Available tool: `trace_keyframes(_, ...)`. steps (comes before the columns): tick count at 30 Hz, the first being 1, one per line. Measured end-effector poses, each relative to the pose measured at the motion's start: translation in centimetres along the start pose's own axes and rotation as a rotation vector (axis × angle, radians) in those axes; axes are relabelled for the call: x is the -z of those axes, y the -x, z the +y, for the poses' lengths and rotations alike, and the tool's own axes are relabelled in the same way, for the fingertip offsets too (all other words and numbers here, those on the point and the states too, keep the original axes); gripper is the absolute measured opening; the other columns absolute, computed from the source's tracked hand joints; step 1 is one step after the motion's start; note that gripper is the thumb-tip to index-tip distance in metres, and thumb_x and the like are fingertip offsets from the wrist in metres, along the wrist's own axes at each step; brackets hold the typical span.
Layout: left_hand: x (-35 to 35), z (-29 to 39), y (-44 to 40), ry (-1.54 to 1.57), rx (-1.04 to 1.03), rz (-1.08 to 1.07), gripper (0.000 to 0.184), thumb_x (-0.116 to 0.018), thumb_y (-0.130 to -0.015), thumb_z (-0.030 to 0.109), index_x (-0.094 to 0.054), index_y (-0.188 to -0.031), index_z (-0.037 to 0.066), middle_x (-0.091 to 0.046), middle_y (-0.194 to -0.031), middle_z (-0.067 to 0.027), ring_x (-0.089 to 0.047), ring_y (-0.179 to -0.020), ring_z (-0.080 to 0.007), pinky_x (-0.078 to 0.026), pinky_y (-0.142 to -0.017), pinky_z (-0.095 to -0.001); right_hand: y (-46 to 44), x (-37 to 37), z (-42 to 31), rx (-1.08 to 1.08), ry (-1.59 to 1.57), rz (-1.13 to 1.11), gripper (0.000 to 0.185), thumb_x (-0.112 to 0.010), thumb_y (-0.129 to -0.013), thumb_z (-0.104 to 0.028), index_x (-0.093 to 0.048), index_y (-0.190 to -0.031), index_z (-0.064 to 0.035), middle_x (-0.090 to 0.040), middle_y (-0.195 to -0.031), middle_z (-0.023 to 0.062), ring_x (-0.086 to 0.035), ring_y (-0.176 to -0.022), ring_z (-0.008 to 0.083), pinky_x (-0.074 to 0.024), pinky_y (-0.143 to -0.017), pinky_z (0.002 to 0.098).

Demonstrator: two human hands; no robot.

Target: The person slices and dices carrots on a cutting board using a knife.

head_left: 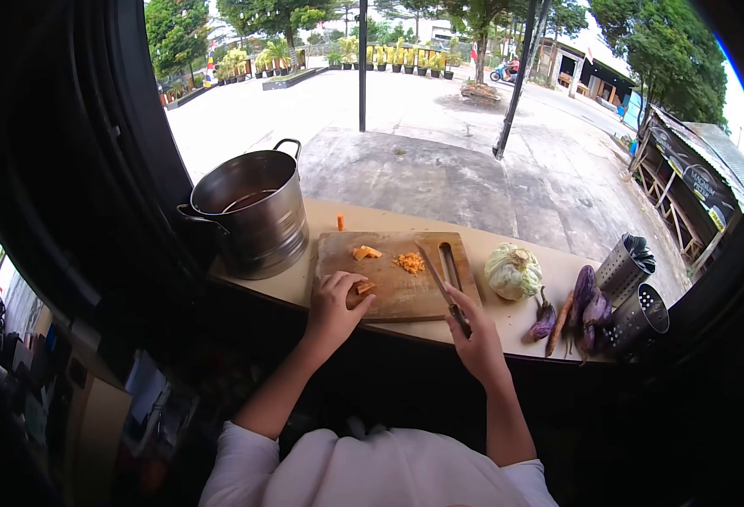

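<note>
My left hand (335, 302) is over the left part of a wooden cutting board (389, 305), its thumb and fingers closed around a piece of carrot (366, 288). In my right hand (476, 338) is a knife (435, 272), gripped by its dark handle, the blade slanting up and left over the board. Close to the blade tip lies a small heap of chopped carrot (409, 264). Larger carrot pieces (367, 253) rest farther back on the board, above my left hand.
A large metal pot (264, 228) with dark liquid stands left of the board. Behind the board is a carrot stub (340, 222). To the right are a cabbage (514, 272), purple eggplants (587, 296), a whole carrot (559, 324) and two perforated metal holders (641, 321).
</note>
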State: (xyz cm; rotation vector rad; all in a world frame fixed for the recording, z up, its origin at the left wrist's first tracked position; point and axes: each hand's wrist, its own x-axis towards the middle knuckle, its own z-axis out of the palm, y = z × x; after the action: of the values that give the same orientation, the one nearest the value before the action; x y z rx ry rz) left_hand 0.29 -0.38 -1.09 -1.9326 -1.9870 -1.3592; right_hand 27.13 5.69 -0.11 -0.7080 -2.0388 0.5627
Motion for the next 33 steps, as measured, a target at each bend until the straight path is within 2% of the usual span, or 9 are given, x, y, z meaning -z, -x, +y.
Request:
trace_keyframes(2,-0.3,0.2,-0.1,-0.029,-0.005,0.043,0.025,-0.082,-0.084,0.012,-0.071,-0.105,0.004,-0.07,-0.104,-0.0113,-0.066,-0.101,-0.0306,-0.054,-0.09,-0.0394,-0.2,0.1,-4.4,-0.247,0.042,-0.242,0.053,-0.064,-0.099,-0.006,-0.053,-0.15,-0.0172,-0.068,-0.128,0.0219,-0.068,-0.114,0.0403,-0.0543,-0.093,0.0419)
trace_keyframes(3,-0.4,0.2,-0.2,-0.013,0.003,0.055,0.022,-0.081,-0.084,0.01,-0.072,-0.103,0.004,-0.07,-0.102,-0.0109,-0.066,-0.1,-0.0305,-0.054,-0.089,-0.0392,-0.1,-0.4,-5.2,-0.199,0.123,-0.26,0.054,-0.063,-0.099,-0.008,-0.054,-0.15,-0.0236,-0.071,-0.117,0.0213,-0.069,-0.102,0.0407,-0.0557,-0.085,0.0425)
trace_keyframes(6,-1.2,-0.4,-0.2,0.023,0.021,0.101,0.014,-0.08,-0.083,0.007,-0.074,-0.095,0.004,-0.072,-0.095,-0.009,-0.067,-0.095,-0.0299,-0.054,-0.086,-0.039,0.0,-1.1,-6.4,-0.135,0.264,-0.369,0.054,-0.06,-0.1,-0.012,-0.051,-0.152,-0.0237,-0.07,-0.1,0.0154,-0.07,-0.085,0.0358,-0.0562,-0.076,0.0457)
trace_keyframes(13,-1.6,-1.0,0.1,0.066,0.025,0.14,0.007,-0.078,-0.08,0.003,-0.074,-0.086,0.004,-0.074,-0.092,-0.0068,-0.067,-0.089,-0.0289,-0.054,-0.083,-0.039,0.2,-2.6,-6.4,-0.072,0.297,-0.345,0.052,-0.059,-0.1,-0.014,-0.053,-0.151,-0.021,-0.069,-0.09,0.0137,-0.069,-0.076,0.0341,-0.0563,-0.069,0.0446)
trace_keyframes(19,-2.0,-1.2,0.2,0.049,0.013,0.171,0.009,-0.078,-0.078,0.003,-0.074,-0.086,0.005,-0.074,-0.093,-0.007,-0.067,-0.09,-0.0293,-0.055,-0.081,-0.0394,-1.1,-2.8,-7.6,-0.169,0.43,-0.473,0.049,-0.055,-0.103,-0.015,-0.054,-0.151,-0.0221,-0.068,-0.087,0.0157,-0.069,-0.08,0.0344,-0.0543,-0.072,0.0462)
trace_keyframes(22,-2.0,-1.0,0.2,0.04,0.025,0.168,0.01,-0.079,-0.078,0.002,-0.074,-0.087,0.003,-0.074,-0.093,-0.0093,-0.068,-0.091,-0.0303,-0.055,-0.083,-0.0392,-1.4,-3.5,-6.8,-0.094,0.473,-0.434,0.054,-0.057,-0.1,-0.014,-0.051,-0.153,-0.0216,-0.065,-0.08,0.0148,-0.068,-0.069,0.0343,-0.0556,-0.064,0.0465)
trace_keyframes(28,-1.6,-0.7,0.1,0.077,0.044,0.152,0.011,-0.08,-0.078,0.002,-0.074,-0.087,0.002,-0.074,-0.094,-0.0104,-0.069,-0.092,-0.0313,-0.054,-0.084,-0.0397,-1.8,-4.4,-5.0,-0.073,0.395,-0.38,0.053,-0.055,-0.102,-0.015,-0.05,-0.154,-0.0222,-0.065,-0.08,0.0164,-0.068,-0.072,0.0351,-0.0557,-0.067,0.0473)
trace_keyframes(31,-1.8,-1.1,0.2,0.079,0.045,0.151,0.011,-0.079,-0.079,0.002,-0.073,-0.087,0.002,-0.074,-0.095,-0.0107,-0.069,-0.092,-0.0315,-0.054,-0.084,-0.0398,-1.8,-3.6,-6.1,-0.188,0.414,-0.407,0.05,-0.054,-0.103,-0.016,-0.051,-0.153,-0.0236,-0.068,-0.087,0.0185,-0.069,-0.081,0.0367,-0.0541,-0.074,0.0475)
trace_keyframes(33,-2.0,-1.3,0.2,0.063,0.029,0.159,0.01,-0.079,-0.079,0.002,-0.072,-0.087,0.003,-0.074,-0.095,-0.0102,-0.068,-0.092,-0.0313,-0.054,-0.084,-0.04,-1.7,-3.0,-7.3,-0.195,0.414,-0.431,0.051,-0.054,-0.103,-0.016,-0.051,-0.153,-0.0235,-0.068,-0.086,0.0183,-0.068,-0.08,0.0363,-0.0538,-0.073,0.0476)
